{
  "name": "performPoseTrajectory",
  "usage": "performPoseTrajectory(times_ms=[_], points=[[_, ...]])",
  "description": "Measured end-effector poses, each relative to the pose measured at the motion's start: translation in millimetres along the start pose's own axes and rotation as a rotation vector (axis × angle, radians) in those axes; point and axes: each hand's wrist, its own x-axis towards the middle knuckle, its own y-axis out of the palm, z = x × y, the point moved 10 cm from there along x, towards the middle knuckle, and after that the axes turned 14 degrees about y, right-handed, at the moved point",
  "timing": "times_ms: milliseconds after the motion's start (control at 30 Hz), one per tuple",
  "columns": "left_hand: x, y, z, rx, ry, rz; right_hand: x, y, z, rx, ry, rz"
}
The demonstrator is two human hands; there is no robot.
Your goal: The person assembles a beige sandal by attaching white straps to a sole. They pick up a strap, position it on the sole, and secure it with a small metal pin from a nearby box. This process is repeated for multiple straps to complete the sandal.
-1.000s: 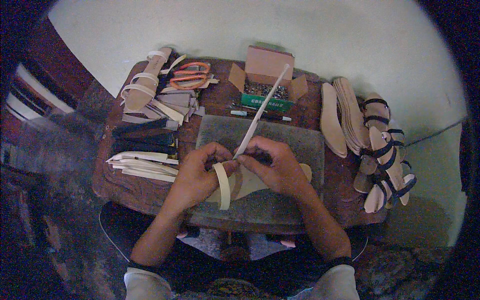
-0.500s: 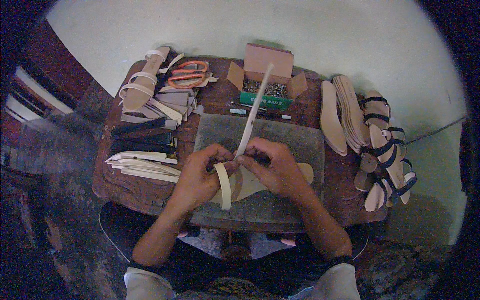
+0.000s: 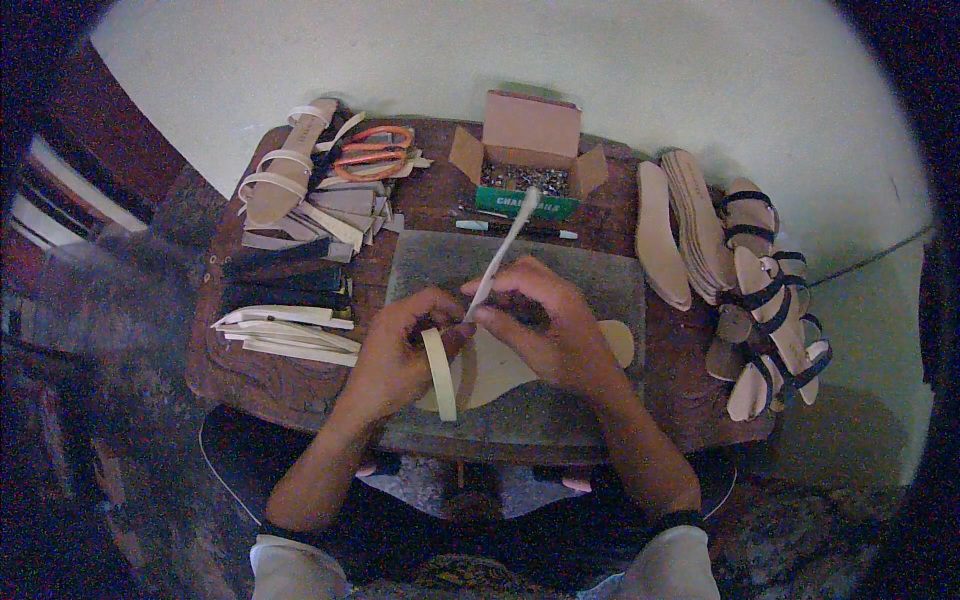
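Observation:
A narrow cream strap is pinched between the thumb and fingers of my right hand, its upper end reaching toward the nail box. My left hand closes on cream strap material right beside it, and a curved length hangs below those fingers. Whether both lengths are one strap is hidden by my fingers. Beneath my hands a beige shoe insole lies on the grey mat, partly covered by them.
On the left of the wooden table lie white strips, dark strips, orange-handled scissors and a white-strapped sandal. An open box of nails stands at the back, pens before it. Insoles and dark-strapped sandals fill the right.
The upper end of the strap has dropped lower, now in front of the nail box. My hands have stayed nearly in place, both still gripping.

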Motion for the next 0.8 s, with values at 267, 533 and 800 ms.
performPoseTrajectory(times_ms=[267, 533, 800], points=[[-4, -14, -4, 0.047, 0.030, -0.121, -26, -9, 44, 0.499, 0.064, 0.241], [-6, -33, -7, 0.010, 0.065, -0.298, -52, -16, 40, 0.426, 0.403, 0.272], [-9, -30, -9, -0.159, 0.096, -0.422, -59, -20, -3, -0.121, 0.052, -0.035]])
